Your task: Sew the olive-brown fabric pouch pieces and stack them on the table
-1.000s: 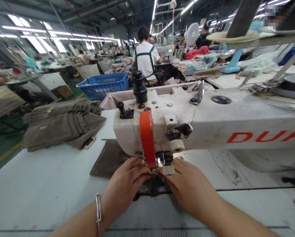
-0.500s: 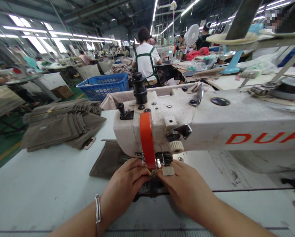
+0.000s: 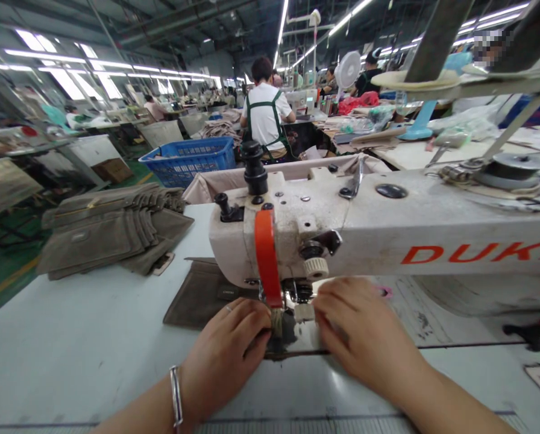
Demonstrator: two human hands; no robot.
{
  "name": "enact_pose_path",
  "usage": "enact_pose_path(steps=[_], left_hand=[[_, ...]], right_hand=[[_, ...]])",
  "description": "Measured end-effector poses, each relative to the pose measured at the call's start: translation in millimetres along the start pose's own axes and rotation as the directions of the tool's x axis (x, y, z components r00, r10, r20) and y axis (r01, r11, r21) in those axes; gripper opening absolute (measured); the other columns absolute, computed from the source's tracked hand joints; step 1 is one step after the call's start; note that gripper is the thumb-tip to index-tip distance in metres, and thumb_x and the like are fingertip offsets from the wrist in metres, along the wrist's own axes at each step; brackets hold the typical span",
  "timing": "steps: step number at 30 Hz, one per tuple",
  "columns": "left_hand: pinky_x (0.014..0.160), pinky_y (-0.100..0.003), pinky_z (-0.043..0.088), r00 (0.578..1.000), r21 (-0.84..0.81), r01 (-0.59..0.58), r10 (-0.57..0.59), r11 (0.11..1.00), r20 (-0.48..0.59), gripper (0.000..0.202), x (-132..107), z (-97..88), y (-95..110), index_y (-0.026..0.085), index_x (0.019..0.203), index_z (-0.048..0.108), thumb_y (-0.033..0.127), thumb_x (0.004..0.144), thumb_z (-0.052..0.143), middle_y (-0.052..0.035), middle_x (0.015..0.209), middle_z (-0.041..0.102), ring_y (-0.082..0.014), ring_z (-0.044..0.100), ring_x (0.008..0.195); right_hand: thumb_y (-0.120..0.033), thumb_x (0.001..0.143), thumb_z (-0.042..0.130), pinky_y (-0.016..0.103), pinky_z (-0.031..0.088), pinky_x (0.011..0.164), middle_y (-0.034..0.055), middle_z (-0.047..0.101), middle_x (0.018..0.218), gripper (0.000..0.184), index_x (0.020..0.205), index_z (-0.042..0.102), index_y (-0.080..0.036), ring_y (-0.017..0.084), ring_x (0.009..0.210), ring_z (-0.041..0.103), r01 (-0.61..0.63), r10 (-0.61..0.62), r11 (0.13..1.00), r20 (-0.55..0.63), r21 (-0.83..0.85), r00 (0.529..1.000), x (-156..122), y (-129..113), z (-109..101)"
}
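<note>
Left hand, fingers curled, rests on a dark cloth under the needle of a sewing machine. Right hand lies flat and empty-looking at its three o'clock. A second ago both pinched fingertip to fingertip there; now parted, they seem to be steadying, not fiddling. Folded cloth pieces lie at ten o'clock.

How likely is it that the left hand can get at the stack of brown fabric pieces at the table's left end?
Probably yes. Only bare table and a flat brown piece lie between the left hand and the stack of brown fabric pieces. The sewing machine head stands off that path. It may be a long stretch, though.
</note>
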State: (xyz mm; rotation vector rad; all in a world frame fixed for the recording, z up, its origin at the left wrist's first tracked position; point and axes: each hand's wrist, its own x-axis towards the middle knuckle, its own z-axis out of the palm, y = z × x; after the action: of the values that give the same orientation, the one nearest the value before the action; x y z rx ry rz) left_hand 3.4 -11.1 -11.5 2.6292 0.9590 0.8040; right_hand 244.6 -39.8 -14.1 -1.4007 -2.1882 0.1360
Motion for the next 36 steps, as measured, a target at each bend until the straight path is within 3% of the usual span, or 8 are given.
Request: enact_pose_path(steps=[2,5,10,19,23,26,30,36], left_hand=[[0.083,-0.031,0.046,0.996,0.045,-0.089,0.088,0.995,0.03,0.011,1,1.4,0,0.019,0.093,0.057,0.01,0.091,0.052,-0.0017,0.094,0.063,-0.0166,0.058,0.086],[0.079,-0.031,0.046,0.987,0.073,-0.143,0.137,0.987,0.082,0.014,0,2.6,-1,0.017,0.096,0.059,0.01,0.095,0.047,-0.0027,0.092,0.063,-0.0162,0.056,0.083],[0.08,-0.029,0.048,0.988,0.038,-0.129,0.125,0.991,0.093,0.017,-3,2.7,-1,0.017,0.098,0.06,0.012,0.097,0.043,-0.0037,0.097,0.064,-0.0157,0.057,0.084],[0.079,-0.032,0.051,0.974,0.085,-0.211,0.202,0.974,0.107,0.022,1,0.7,-1,0.016,0.098,0.061,0.012,0.097,0.039,-0.0059,0.093,0.066,-0.0178,0.06,0.083],[0.082,-0.033,0.051,0.963,0.107,-0.256,0.244,0.961,0.115,0.025,2,-1.8,-1,0.014,0.099,0.061,0.01,0.097,0.036,-0.0064,0.095,0.067,-0.0176,0.061,0.087],[0.08,-0.031,0.051,0.969,0.098,-0.237,0.227,0.967,0.101,0.024,3,-3.7,1,0.014,0.1,0.061,0.011,0.098,0.037,-0.0063,0.096,0.067,-0.0166,0.061,0.086],[0.086,-0.033,0.052,0.97,0.072,-0.223,0.214,0.972,0.119,0.025,4,-3.6,1,0.015,0.098,0.061,0.009,0.097,0.037,-0.0053,0.093,0.068,-0.0168,0.062,0.087],[0.091,-0.031,0.052,0.962,0.044,-0.224,0.214,0.974,0.172,0.023,5,-1.9,-2,0.019,0.1,0.063,0.007,0.093,0.045,-0.0031,0.095,0.069,-0.0165,0.064,0.092]], right_hand=[[-0.014,0.086,0.053,0.042,0.038,0.083,0.0038,0.063,0.094,0.018,0.099,0.063,-0.021,0.024,0.091,0.052,0.141,-0.149,0.986,0.095,0.094,0.984,2,-14,6],[-0.014,0.086,0.053,0.043,0.037,0.084,0.003,0.064,0.097,0.024,0.106,0.062,-0.022,0.023,0.092,0.053,0.207,-0.226,0.97,0.157,0.125,0.961,3,-25,14],[-0.012,0.087,0.05,0.04,0.036,0.078,0.0021,0.064,0.093,0.022,0.101,0.063,-0.023,0.022,0.089,0.053,0.218,-0.234,0.968,0.144,0.121,0.962,3,-24,16],[-0.016,0.087,0.053,0.043,0.037,0.08,0.0021,0.064,0.095,0.021,0.104,0.063,-0.023,0.024,0.091,0.052,0.233,-0.243,0.969,0.181,0.078,0.953,2,-25,12],[-0.016,0.086,0.053,0.043,0.039,0.082,0.002,0.064,0.094,0.018,0.099,0.064,-0.023,0.023,0.091,0.053,0.185,-0.21,0.972,0.181,0.145,0.961,0,-22,11],[-0.012,0.087,0.049,0.04,0.042,0.081,0.002,0.066,0.094,0.025,0.103,0.064,-0.023,0.021,0.09,0.054,0.15,-0.179,0.966,0.129,0.208,0.975,-2,-19,11],[-0.011,0.087,0.048,0.042,0.042,0.09,0.0039,0.067,0.105,0.032,0.114,0.061,-0.022,0.021,0.097,0.057,0.21,-0.235,0.955,0.109,0.208,0.966,-2,-22,14],[-0.008,0.083,0.046,0.046,0.045,0.091,0.009,0.066,0.111,0.036,0.113,0.062,-0.019,0.025,0.102,0.057,0.231,-0.247,0.962,0.105,0.149,0.963,-3,-27,16]])
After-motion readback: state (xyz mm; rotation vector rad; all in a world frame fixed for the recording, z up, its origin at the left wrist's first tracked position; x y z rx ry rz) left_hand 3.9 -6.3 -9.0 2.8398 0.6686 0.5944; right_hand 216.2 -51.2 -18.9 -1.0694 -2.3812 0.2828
